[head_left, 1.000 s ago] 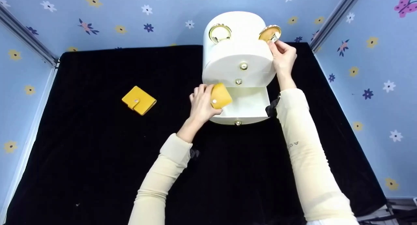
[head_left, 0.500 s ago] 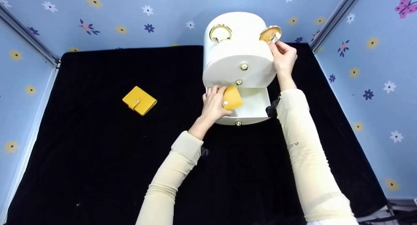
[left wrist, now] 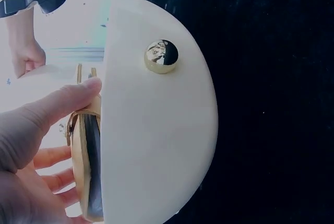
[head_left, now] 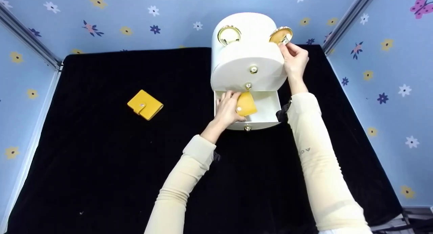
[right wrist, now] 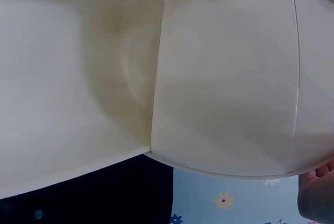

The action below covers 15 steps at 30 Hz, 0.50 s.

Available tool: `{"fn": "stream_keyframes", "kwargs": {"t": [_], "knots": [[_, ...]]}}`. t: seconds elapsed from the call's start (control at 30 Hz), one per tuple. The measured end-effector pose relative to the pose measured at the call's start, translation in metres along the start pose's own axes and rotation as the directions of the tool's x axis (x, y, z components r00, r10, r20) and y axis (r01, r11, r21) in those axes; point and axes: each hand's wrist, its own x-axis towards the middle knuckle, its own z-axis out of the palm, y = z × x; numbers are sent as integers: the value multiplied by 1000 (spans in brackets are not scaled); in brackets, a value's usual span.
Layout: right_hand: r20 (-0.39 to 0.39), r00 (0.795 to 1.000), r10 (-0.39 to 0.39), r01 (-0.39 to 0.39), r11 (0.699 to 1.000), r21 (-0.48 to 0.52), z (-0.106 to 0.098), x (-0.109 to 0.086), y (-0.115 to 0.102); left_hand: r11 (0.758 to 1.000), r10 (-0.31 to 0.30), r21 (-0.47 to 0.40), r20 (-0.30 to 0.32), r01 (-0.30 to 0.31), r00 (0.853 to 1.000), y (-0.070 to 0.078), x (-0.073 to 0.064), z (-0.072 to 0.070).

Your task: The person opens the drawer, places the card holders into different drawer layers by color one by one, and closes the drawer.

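My left hand (head_left: 227, 109) grips a yellow snap-button wallet (head_left: 247, 104) over the pulled-out bottom drawer (head_left: 269, 107) of a white cabinet (head_left: 247, 52). In the left wrist view the wallet (left wrist: 82, 161) stands on edge just behind the drawer front (left wrist: 156, 125), thumb on one side and fingers on the other. Whether it touches the drawer floor cannot be told. My right hand (head_left: 296, 60) holds the right gold-rimmed disc (head_left: 280, 35) at the cabinet's top. In the right wrist view only part of that hand (right wrist: 317, 195) shows, at the cabinet's edge.
Another yellow wallet (head_left: 145, 104) lies on the black cloth (head_left: 101, 159) to the left. A second gold-rimmed disc (head_left: 229, 35) sits at the cabinet's top left. Round gold knobs (head_left: 247, 128) stick out from the drawer fronts. Flower-patterned blue walls (head_left: 182, 10) border the table.
My left hand has carried the wallet rightward and slightly toward me, from the drawer's left edge to over its middle. The right hand keeps its hold on the disc.
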Motion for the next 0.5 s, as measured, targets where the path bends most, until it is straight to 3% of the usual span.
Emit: {"fn": "stream_keyframes", "kwargs": {"t": [0.27, 0.5], "knots": [[2, 1000, -2, 2, 1000, 17, 0, 0, 0, 998, -25, -57, 21, 26, 999, -1, -1, -1], [6, 1000, 14, -14, 999, 31, 0, 0, 0, 995, -23, -96, -11, 22, 1000, -8, -4, -6]]}}
